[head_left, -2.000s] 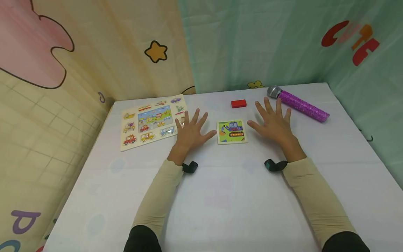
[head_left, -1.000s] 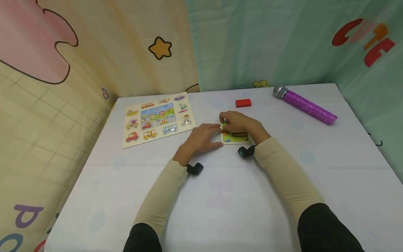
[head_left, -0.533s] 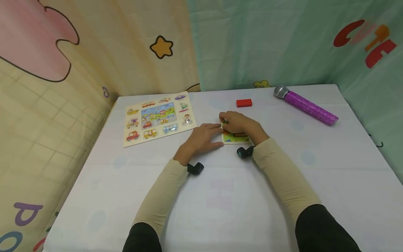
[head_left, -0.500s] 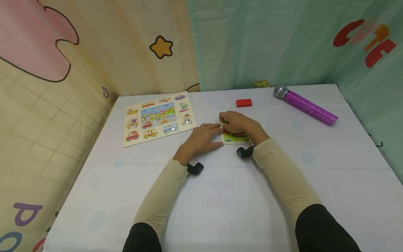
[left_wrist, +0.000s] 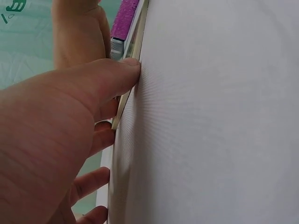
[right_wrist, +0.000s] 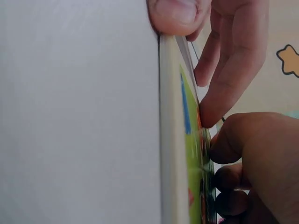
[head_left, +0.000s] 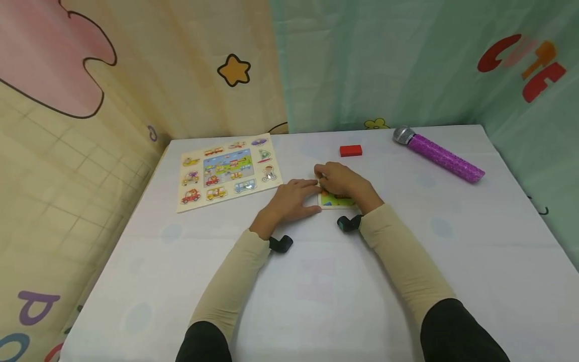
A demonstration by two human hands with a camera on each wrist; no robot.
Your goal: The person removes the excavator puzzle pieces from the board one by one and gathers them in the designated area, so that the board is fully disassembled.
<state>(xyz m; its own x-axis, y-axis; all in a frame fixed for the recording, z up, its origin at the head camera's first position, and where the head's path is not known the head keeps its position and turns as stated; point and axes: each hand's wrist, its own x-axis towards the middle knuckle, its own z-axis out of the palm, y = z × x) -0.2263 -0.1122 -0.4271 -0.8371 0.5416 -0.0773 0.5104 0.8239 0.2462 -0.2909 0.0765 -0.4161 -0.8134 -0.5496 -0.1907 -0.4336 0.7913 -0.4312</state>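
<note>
A small square jigsaw puzzle (head_left: 334, 202) with a digger picture lies flat in the middle of the table, its far part hidden under my hands. My left hand (head_left: 291, 201) rests at its left side, thumb at the near left corner and the other fingers spread. In the left wrist view that thumb (left_wrist: 114, 77) presses the puzzle's edge (left_wrist: 122, 106). My right hand (head_left: 344, 180) curls over the puzzle's far left part. The right wrist view shows the right fingertips (right_wrist: 226, 151) against the picture beside the left fingers. A piece between the right fingertips is hidden.
A larger vehicle puzzle board (head_left: 280, 182) lies at the back left, close to my left hand. Behind the small puzzle is a red block (head_left: 350, 151). A glittery purple microphone (head_left: 445, 158) lies at the back right. Printed curtains (head_left: 344, 65) hang behind the table (head_left: 312, 291).
Two seconds ago both hands were spread on either side of the puzzle. They have come in onto it, the right fingers curling over its far left part. Since then only slight right-hand movement shows.
</note>
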